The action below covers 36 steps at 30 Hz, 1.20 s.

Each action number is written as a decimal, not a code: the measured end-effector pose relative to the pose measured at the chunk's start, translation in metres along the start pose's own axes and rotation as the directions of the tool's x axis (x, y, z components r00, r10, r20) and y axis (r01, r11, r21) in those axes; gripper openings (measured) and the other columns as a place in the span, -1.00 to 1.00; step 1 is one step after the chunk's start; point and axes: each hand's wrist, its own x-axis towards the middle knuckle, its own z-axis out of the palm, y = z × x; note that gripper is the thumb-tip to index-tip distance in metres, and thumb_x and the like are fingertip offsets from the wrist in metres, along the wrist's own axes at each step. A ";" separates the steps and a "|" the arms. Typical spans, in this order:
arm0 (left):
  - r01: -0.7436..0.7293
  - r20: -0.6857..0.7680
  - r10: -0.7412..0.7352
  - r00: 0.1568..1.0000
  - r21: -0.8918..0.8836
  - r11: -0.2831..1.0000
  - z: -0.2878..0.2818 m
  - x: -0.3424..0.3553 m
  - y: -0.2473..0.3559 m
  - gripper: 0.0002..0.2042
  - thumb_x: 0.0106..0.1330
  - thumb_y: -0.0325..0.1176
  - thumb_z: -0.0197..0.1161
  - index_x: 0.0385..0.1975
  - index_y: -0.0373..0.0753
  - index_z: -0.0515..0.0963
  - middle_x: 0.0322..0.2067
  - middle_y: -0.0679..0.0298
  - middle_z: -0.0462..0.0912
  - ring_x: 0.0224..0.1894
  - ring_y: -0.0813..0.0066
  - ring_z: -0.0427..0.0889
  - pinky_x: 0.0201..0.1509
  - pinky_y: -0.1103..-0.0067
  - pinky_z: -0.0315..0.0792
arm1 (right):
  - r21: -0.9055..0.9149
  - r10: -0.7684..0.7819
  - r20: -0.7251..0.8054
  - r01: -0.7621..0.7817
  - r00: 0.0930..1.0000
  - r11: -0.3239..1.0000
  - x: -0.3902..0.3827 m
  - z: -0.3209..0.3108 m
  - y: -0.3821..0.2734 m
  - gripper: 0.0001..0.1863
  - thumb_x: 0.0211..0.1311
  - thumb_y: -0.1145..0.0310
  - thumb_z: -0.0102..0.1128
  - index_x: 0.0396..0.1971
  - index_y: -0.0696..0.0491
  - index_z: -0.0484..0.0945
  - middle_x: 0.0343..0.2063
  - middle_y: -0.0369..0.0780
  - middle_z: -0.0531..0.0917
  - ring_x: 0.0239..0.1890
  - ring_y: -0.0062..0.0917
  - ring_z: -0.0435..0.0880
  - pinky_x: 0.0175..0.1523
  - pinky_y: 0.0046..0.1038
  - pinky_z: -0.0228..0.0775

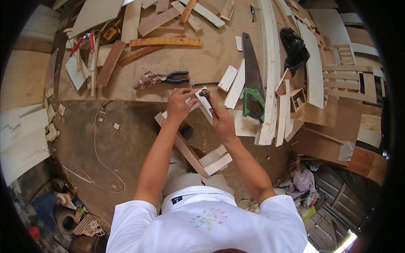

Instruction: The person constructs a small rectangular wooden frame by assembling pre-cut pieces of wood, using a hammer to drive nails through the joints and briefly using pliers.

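Observation:
A square frame of pale wooden boards [185, 150] hangs at the near edge of the cluttered workbench [118, 95]. My left hand [179, 105] grips its upper corner, fingertips bent at the white board's end. My right hand [221, 122] is closed round a dark-headed hammer [206, 96], whose head lies over that same white end; whether it touches is unclear. Just behind, black-handled pliers [177, 77] lie beside a mottled cloth bundle [145, 80], with a thin dark metal rod [204, 84] to their right. A green-handled handsaw [253, 103] lies right of my right hand.
Loose boards [164, 42], red-handled cutters [82, 42], a yellow tape measure [112, 33] and a black bag [293, 50] cover the bench. Slatted wooden pieces [344, 82] are at right. A cord [97, 147], offcuts and debris [76, 219] lie on the floor below.

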 end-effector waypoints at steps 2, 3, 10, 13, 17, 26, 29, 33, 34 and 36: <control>-0.004 -0.011 0.004 1.000 -0.007 1.000 -0.001 -0.001 0.000 -0.55 0.06 -0.19 0.61 0.02 0.00 0.80 -0.07 0.23 0.77 -0.02 0.17 0.64 0.11 0.28 0.51 | 0.088 -0.094 -0.244 0.118 0.965 0.989 -0.001 -0.018 -0.009 -0.26 0.38 0.61 0.20 0.53 -0.16 0.33 -0.41 -0.01 0.65 -0.37 -0.11 0.69 -0.26 -0.13 0.51; -0.005 -0.019 0.005 1.000 -0.006 1.000 -0.002 0.002 0.003 -0.55 0.06 -0.19 0.61 0.02 -0.01 0.80 -0.08 0.23 0.77 -0.02 0.17 0.64 0.11 0.29 0.51 | 0.123 -0.121 -0.360 0.176 0.925 0.977 -0.005 -0.020 -0.013 -0.27 0.40 0.58 0.20 0.53 -0.18 0.33 -0.41 -0.01 0.65 -0.37 -0.10 0.68 -0.26 -0.12 0.51; -0.019 -0.051 0.021 0.998 0.037 0.999 0.001 -0.002 -0.004 -0.55 0.03 -0.20 0.62 0.00 -0.04 0.80 -0.11 0.24 0.77 -0.03 0.17 0.64 0.09 0.30 0.52 | 0.120 -0.125 -0.371 0.181 0.920 0.976 0.003 -0.027 -0.016 -0.25 0.40 0.47 0.25 0.53 -0.38 0.32 -0.50 -0.03 0.57 -0.45 -0.07 0.64 -0.26 -0.05 0.50; 0.003 -0.009 -0.003 1.000 -0.002 1.000 0.001 0.002 0.005 -0.60 0.05 -0.17 0.61 -0.07 -0.07 0.82 -0.12 0.29 0.76 -0.04 0.19 0.63 0.09 0.29 0.51 | -0.042 -0.019 -0.070 0.016 0.997 0.999 -0.015 0.015 0.021 -0.25 0.40 0.49 0.25 0.55 -0.26 0.29 -0.46 -0.03 0.62 -0.43 -0.11 0.67 -0.27 -0.12 0.53; -0.030 -0.044 0.031 0.999 0.019 0.999 -0.001 -0.001 0.001 -0.58 0.03 -0.23 0.62 -0.03 -0.05 0.81 -0.11 0.27 0.77 -0.05 0.18 0.65 0.08 0.32 0.53 | 0.241 0.266 -0.135 -0.229 0.955 0.943 -0.005 -0.029 -0.022 -0.29 0.46 0.51 0.20 0.56 0.00 0.24 -0.36 -0.05 0.71 -0.39 -0.32 0.72 -0.22 -0.28 0.54; -0.009 -0.056 0.009 0.998 -0.004 1.000 0.000 -0.002 0.001 -0.57 0.02 -0.23 0.63 -0.03 -0.03 0.81 -0.11 0.28 0.77 -0.03 0.20 0.64 0.11 0.30 0.52 | 0.543 0.565 0.208 -0.575 0.798 0.612 -0.030 -0.049 -0.031 -0.59 0.59 0.12 0.09 0.11 0.17 0.53 -0.43 -0.20 0.68 -0.47 -0.52 0.61 -0.30 -0.38 0.45; -0.006 -0.038 0.007 0.999 0.033 0.999 -0.003 -0.001 0.003 -0.57 0.03 -0.22 0.63 -0.03 -0.03 0.81 -0.10 0.28 0.77 -0.03 0.20 0.64 0.11 0.30 0.52 | 0.330 0.566 0.258 -0.622 0.783 0.710 -0.033 -0.039 -0.018 -0.61 0.60 0.11 0.09 0.07 0.15 0.56 -0.48 -0.21 0.67 -0.48 -0.51 0.61 -0.30 -0.37 0.45; 0.001 -0.038 -0.002 0.999 -0.008 1.000 -0.002 -0.003 0.004 -0.56 0.03 -0.21 0.62 -0.01 -0.03 0.81 -0.11 0.27 0.77 -0.04 0.19 0.64 0.11 0.30 0.52 | 0.365 0.491 0.060 -0.477 0.869 0.799 -0.041 -0.029 -0.035 -0.60 0.63 0.07 0.04 0.00 0.15 0.60 -0.53 -0.19 0.61 -0.49 -0.44 0.59 -0.32 -0.36 0.41; 0.007 -0.038 -0.007 0.999 0.001 1.000 -0.003 -0.003 0.003 -0.56 0.03 -0.21 0.62 -0.01 -0.03 0.81 -0.11 0.28 0.77 -0.04 0.19 0.64 0.11 0.29 0.52 | 0.343 0.472 0.051 -0.459 0.880 0.820 -0.037 -0.019 -0.027 -0.58 0.64 0.06 0.02 0.00 0.15 0.60 -0.56 -0.25 0.56 -0.52 -0.54 0.54 -0.35 -0.41 0.37; -0.001 -0.048 0.001 0.999 0.009 1.000 -0.002 0.001 0.004 -0.55 0.03 -0.21 0.62 0.00 -0.02 0.80 -0.12 0.28 0.76 -0.04 0.19 0.63 0.11 0.29 0.52 | 0.234 0.473 0.116 -0.486 0.874 0.842 -0.032 -0.014 -0.014 -0.54 0.67 0.01 -0.05 -0.06 0.15 0.58 -0.58 -0.25 0.54 -0.53 -0.54 0.53 -0.36 -0.38 0.37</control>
